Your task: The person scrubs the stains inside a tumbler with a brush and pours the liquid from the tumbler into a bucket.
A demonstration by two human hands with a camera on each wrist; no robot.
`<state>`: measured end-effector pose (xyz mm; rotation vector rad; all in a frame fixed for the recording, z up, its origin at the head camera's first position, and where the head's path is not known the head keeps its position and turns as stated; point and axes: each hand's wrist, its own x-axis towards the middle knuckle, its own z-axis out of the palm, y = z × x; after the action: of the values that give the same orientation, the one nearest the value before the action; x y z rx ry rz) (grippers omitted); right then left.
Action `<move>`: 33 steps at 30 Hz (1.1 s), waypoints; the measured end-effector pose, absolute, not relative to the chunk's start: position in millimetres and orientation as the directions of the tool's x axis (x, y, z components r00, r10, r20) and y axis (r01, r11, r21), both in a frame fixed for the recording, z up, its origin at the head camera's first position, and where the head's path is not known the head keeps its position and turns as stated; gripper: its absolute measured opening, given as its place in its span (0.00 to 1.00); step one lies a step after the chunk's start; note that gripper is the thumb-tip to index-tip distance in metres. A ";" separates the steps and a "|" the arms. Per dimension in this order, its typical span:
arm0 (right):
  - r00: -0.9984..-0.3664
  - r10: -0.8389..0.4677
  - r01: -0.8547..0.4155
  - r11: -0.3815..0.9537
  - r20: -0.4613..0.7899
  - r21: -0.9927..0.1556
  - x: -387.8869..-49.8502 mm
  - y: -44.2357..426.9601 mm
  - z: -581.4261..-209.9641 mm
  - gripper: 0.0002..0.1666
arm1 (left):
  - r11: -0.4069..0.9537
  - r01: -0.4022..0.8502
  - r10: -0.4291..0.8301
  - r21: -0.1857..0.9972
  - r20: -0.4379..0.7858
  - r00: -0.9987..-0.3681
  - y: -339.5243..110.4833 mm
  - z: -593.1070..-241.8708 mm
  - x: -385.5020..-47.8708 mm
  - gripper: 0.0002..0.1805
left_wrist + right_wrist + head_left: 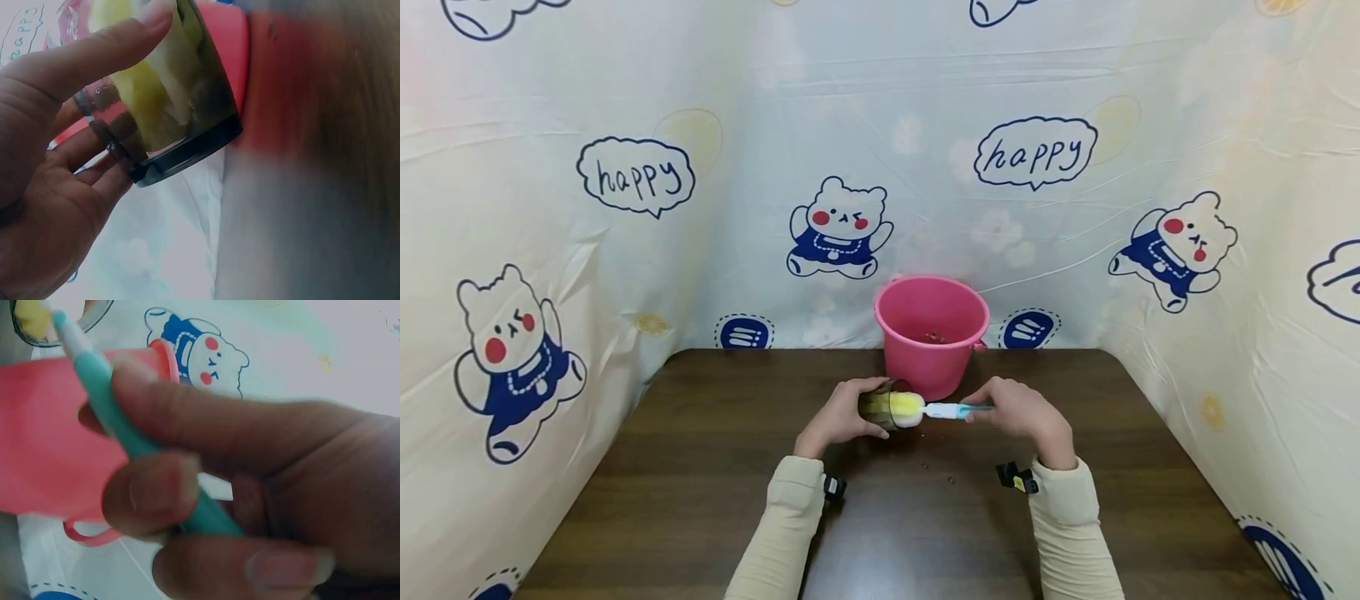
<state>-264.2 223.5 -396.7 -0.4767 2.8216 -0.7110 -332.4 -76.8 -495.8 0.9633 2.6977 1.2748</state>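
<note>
My left hand [841,415] grips a dark tinted glass cup [876,407], tipped on its side with the mouth to the right. In the left wrist view the thumb lies along the near side of the cup [215,94] and the other fingers are behind it. A sponge cup brush with a yellow and white head [907,408] is partly inside the cup. My right hand [1021,412] pinches the brush's white and teal handle [951,411] between thumb and fingers. In the right wrist view the teal handle [103,387] runs diagonally through the fingers.
Just behind the cup and brush stands a pink bucket [917,362], small bits visible inside it. A few tiny drops or bits [951,480] lie on the dark wooden table [700,500]. A printed cloth [925,225] hangs around the back and sides.
</note>
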 end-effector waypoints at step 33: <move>-0.965 -0.256 -0.209 0.884 -0.059 -0.418 -237.0 228.1 -379.4 0.14 | 0.413 0.562 0.611 0.716 0.240 -0.755 -69.2 -493.7 -326.3 0.46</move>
<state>-237.0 228.1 -379.4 -0.3637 2.9392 -0.6337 -326.3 -69.2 -493.7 1.0766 2.5908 1.2771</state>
